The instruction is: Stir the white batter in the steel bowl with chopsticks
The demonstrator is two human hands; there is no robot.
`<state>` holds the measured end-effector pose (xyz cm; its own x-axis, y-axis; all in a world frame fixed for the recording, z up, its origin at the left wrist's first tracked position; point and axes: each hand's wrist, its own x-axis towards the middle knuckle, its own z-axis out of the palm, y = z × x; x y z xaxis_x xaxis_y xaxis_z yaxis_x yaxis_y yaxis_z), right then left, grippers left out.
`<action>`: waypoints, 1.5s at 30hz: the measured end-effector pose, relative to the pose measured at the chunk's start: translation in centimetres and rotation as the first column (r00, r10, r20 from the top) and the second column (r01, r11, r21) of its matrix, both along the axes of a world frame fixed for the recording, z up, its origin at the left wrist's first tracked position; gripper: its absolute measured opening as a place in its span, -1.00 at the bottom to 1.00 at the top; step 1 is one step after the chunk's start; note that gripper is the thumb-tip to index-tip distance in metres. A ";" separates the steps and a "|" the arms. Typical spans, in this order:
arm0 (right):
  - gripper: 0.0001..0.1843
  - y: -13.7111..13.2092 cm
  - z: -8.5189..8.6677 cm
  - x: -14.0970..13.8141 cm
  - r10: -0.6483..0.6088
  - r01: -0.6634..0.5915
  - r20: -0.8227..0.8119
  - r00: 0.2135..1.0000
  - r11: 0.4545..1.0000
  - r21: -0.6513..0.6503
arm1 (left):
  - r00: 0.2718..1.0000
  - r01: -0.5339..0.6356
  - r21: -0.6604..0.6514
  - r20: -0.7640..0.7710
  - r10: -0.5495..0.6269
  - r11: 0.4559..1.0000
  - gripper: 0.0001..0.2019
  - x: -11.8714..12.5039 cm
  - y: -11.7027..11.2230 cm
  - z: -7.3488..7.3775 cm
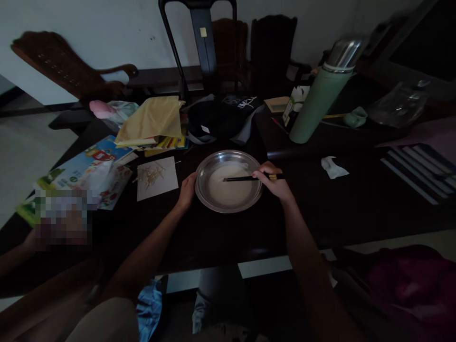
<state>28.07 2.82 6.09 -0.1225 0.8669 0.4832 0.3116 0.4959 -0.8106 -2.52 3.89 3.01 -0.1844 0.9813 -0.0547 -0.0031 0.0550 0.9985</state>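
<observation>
A round metal basin [230,207] stands on the dark table, holding a pale, milky liquid or batter [231,192]. At its left rim is my left hand [187,190], its fingers wrapped against the basin's side and partly hidden. Over the right rim, my right hand [272,180] grips dark chopsticks [242,179] with a gold band. Their tips dip into the pale mixture near the basin's middle. Left of my left hand, a white sheet of paper [167,183] carries a scatter of thin wooden sticks [152,174].
A tall green thermos [317,104] stands at back right, near a crumpled tissue [334,168] and stacked books [416,173]. Behind the basin lies a black bag [217,118], with papers [153,121] beside it. Another person's arm [17,251] reaches in at left, near colourful packaging [89,164].
</observation>
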 end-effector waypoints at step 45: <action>-0.48 -0.4 0.3 2.1 -0.175 0.166 -0.140 0.975 0.983 -0.074 | 0.999 -0.008 0.007 -0.036 0.008 1.000 -0.70 -0.1 0.0 -0.2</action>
